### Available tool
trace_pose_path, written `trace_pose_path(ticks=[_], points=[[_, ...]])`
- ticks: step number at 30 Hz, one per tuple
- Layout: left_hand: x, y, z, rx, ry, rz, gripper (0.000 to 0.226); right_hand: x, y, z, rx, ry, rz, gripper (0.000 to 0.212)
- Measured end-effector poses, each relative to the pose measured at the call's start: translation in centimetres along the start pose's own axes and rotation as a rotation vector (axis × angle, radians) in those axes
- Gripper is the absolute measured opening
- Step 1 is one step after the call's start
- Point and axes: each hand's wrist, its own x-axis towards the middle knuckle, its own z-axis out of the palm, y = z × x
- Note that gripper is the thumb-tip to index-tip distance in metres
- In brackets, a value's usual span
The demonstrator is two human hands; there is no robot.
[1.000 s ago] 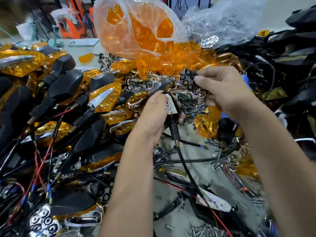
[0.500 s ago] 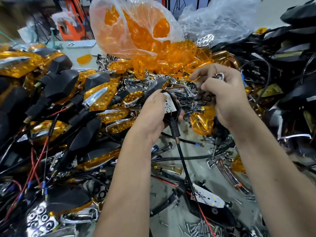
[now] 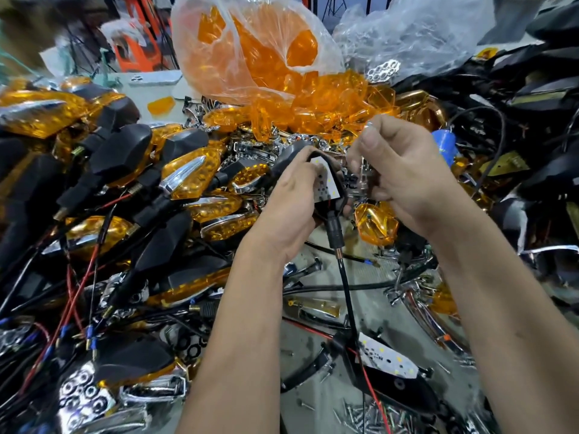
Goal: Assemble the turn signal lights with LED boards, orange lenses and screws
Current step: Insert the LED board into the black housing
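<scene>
Left hand [image 3: 291,211]: wrapped around the black plastic turn signal housing [image 3: 329,195], its white LED board [image 3: 326,183] facing up at me, black stalk and cable [image 3: 347,296] hanging down toward the near bench [image 3: 322,399].
Right hand [image 3: 404,180]: closed on a small chrome reflector piece [image 3: 365,170], pinched in the fingertips, just right of the housing's open face.
What just changed: a second ago my right hand was far over the pile with a dark, hole-studded part; now it has come back in close and the chrome piece stands on edge right beside the board.
What it means: I reckon the reflector goes in over the board next, before any lens.
Lens supply: loose translucent orange lenses [image 3: 329,98] spilling from the clear plastic bag [image 3: 250,51], far centre; one orange lens [image 3: 376,225] lies just under my right hand.
Screws: heap of small silver screws [image 3: 369,415] at the near edge, untouched.
Spare: another black housing with a white board [image 3: 388,361] lies near right.
Finished units: black-and-orange assembled lights [image 3: 185,177] stacked left.
Watch for: seating the piece square over the LEDs.
</scene>
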Motion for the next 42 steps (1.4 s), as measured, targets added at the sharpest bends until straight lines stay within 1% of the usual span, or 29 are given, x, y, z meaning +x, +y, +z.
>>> trace_pose_path(ticks=[2, 3, 5, 6, 9, 13, 19, 22, 28, 36, 42], points=[[0.0, 0.0, 0.0, -0.006, 0.022, 0.013, 0.03, -0.1, 0.0, 0.2, -0.032, 0.06, -0.071, 0.054], [0.0, 0.0, -0.1, -0.008, 0.042, 0.007, 0.032, 0.0, 0.0, 0.2, -0.046, 0.073, -0.076, 0.043], [0.1, -0.1, -0.2, -0.006, 0.079, -0.02, 0.034, 0.0, 0.0, 0.1, -0.085, 0.054, -0.045, 0.025], [0.2, -0.2, -0.3, 0.001, 0.094, -0.035, 0.034, -0.1, 0.1, 0.0, -0.093, 0.021, -0.027, 0.022], [0.3, -0.4, -0.6, -0.004, 0.128, -0.073, 0.035, -0.1, 0.2, -0.1, -0.103, -0.062, -0.018, 0.028], [0.2, -0.4, -0.8, -0.141, 0.123, -0.108, 0.037, -0.2, 0.2, 0.3, -0.188, -0.142, -0.035, 0.04], [0.0, -0.1, -0.8, -0.252, 0.075, -0.214, 0.039, -0.3, -0.1, 0.7, -0.357, -0.178, -0.07, 0.048], [0.0, 0.1, -0.8, -0.271, 0.077, -0.244, 0.042, -0.3, -0.2, 0.8, -0.368, -0.183, -0.06, 0.052], [0.1, 0.1, -0.9, -0.263, 0.099, -0.257, 0.043, -0.3, -0.2, 1.0, -0.367, -0.164, -0.02, 0.051], [0.2, 0.0, -0.9, -0.293, 0.116, -0.26, 0.039, -0.4, -0.1, 1.1, -0.349, -0.181, -0.043, 0.048], [0.3, 0.0, -1.1, -0.274, 0.136, -0.286, 0.041, -0.4, -0.1, 0.9, -0.326, -0.178, -0.058, 0.049]])
